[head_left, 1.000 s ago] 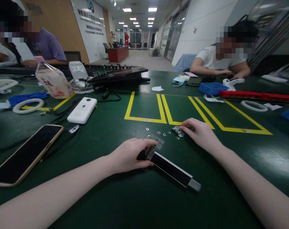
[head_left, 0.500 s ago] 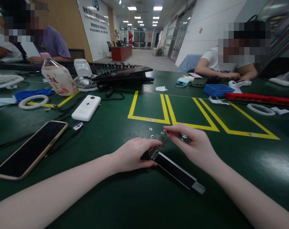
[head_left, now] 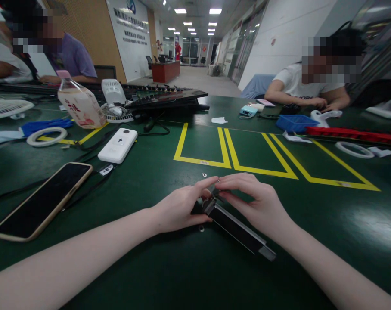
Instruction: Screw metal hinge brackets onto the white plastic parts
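A long black bar with metal ends lies slantwise on the green table in front of me. My left hand grips its near-left end, fingers curled round it. My right hand is pinched over that same end, holding a small metal piece that its fingers mostly hide. A single small washer lies just beyond my hands, and another washer sits under the bar by my left hand.
A phone, a white power bank, a tape roll and a bottle are at the left. Yellow tape boxes mark the table ahead. Other people sit at the far left and far right, beside a blue tray.
My right hand left the loose washers with a small metal piece and came left onto the bar's end, meeting my left hand. The left hand kept its grip on the bar.
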